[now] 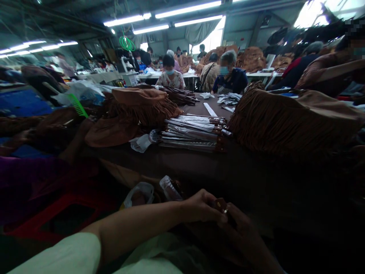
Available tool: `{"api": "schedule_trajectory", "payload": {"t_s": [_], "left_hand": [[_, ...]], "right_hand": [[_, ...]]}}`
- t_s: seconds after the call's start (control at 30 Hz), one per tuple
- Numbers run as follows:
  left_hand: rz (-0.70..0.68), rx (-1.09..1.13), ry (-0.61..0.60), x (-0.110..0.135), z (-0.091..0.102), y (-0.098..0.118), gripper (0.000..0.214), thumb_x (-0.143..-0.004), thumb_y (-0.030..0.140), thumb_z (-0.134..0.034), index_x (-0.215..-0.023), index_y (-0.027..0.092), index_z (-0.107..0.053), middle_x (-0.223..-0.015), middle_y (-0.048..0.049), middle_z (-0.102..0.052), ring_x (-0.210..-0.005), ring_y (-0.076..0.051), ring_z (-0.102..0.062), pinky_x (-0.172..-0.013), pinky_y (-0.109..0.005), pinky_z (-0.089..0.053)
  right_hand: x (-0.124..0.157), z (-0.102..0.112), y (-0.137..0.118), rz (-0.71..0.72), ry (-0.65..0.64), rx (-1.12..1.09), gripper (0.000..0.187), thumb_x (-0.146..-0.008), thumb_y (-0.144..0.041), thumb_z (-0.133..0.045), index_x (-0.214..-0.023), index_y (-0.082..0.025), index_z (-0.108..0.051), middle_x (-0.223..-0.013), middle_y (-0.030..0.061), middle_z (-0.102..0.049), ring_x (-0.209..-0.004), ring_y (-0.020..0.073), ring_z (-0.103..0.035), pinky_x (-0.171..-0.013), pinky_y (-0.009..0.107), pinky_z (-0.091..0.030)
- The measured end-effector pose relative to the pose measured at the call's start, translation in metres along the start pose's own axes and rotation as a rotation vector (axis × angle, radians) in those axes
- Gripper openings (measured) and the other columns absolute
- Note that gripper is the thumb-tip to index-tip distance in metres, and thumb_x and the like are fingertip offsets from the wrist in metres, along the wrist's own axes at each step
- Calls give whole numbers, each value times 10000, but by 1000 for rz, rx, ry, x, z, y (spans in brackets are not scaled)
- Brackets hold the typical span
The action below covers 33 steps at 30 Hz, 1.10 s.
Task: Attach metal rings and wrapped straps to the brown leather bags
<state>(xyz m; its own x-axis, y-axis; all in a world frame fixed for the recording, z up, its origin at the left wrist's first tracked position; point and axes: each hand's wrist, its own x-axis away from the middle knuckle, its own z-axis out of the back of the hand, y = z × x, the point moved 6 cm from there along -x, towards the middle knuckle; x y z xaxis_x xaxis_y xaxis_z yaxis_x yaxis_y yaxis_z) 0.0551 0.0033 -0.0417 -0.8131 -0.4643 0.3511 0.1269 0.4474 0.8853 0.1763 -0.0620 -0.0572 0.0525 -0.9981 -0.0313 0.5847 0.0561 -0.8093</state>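
Close together at the table's near edge, both my hands grip a small brown leather strap piece (220, 204) with a shiny metal fitting (225, 211). My left hand (203, 206) pinches it from the left, thumb and fingers pressed together. From the right, my right hand (238, 219) holds the piece near the metal fitting, its lower part dim in shadow. How far the strap runs below my hands is hidden. Behind them on the dark table (182, 163) lies a stack of straps wrapped in clear plastic (194, 131).
Fringed brown bags (139, 97) are piled left of the straps, and another fringed brown bag (285, 121) stands to the right. A clear plastic bag (139, 194) sits below the table edge. A green comb (77, 105) is held in a co-worker's hand at left. Several people work behind.
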Motion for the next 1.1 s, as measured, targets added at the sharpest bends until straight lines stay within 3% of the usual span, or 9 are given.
{"api": "schedule_trajectory", "payload": {"t_s": [0.13,0.23,0.3,0.4,0.53,0.63,0.9,1.1], "left_hand": [[-252,-50,150,-1,-8,-13,372,-630,440,-783,-783,105,-726,-737,-44,-659,-674,-142,-575,-678,-255,-448],[-336,-47,305,-4,-5,-25,328,-677,423,-750,-773,111,-726,-743,-37,-662,-687,-134,-572,-696,-244,-442],[-283,26,268,-9,-4,-27,335,-624,412,-786,-744,108,-711,-656,-6,-617,-598,-100,-523,-616,-220,-416],[-81,45,119,-13,-3,-20,377,-595,440,-793,-722,98,-698,-491,40,-490,-433,-55,-380,-448,-205,-287],[133,125,61,-11,1,-9,348,-604,423,-782,-705,105,-684,-464,48,-447,-386,-38,-309,-393,-202,-186],[162,183,53,-11,-1,-8,318,-622,394,-777,-720,107,-681,-463,55,-428,-379,-30,-294,-393,-192,-177],[200,271,16,-11,0,-14,326,-666,416,-750,-720,110,-652,-522,38,-463,-393,-35,-318,-397,-186,-241],[195,224,-18,-13,0,-11,270,-653,346,-756,-713,106,-649,-509,48,-424,-399,-37,-322,-400,-182,-238]], "right_hand": [[-4,5,4,19,75,-23,336,-837,-439,-583,-1107,-242,-620,-1101,75,-670,-983,238,-648,-819,341,-544],[-4,10,11,29,186,27,324,-836,-437,-588,-1094,-244,-628,-1111,72,-658,-1007,236,-635,-859,359,-528],[-3,9,14,40,195,29,302,-856,-418,-571,-1101,-250,-626,-1121,69,-647,-1024,228,-625,-883,361,-517],[-3,3,13,55,102,-9,249,-873,-355,-553,-1093,-263,-625,-1104,57,-640,-997,208,-628,-848,330,-526],[-3,-1,12,47,76,-6,261,-861,-357,-557,-1091,-247,-613,-1144,80,-618,-1045,240,-601,-879,375,-516],[-1,0,12,30,101,28,305,-871,-407,-541,-1122,-242,-596,-1186,97,-596,-1105,265,-564,-939,435,-479],[6,6,3,60,247,90,245,-879,-385,-520,-1062,-266,-632,-1098,56,-640,-1074,258,-557,-917,435,-474],[6,5,2,68,227,112,255,-875,-405,-529,-1068,-271,-627,-1102,48,-641,-1066,252,-566,-911,426,-481]]}}
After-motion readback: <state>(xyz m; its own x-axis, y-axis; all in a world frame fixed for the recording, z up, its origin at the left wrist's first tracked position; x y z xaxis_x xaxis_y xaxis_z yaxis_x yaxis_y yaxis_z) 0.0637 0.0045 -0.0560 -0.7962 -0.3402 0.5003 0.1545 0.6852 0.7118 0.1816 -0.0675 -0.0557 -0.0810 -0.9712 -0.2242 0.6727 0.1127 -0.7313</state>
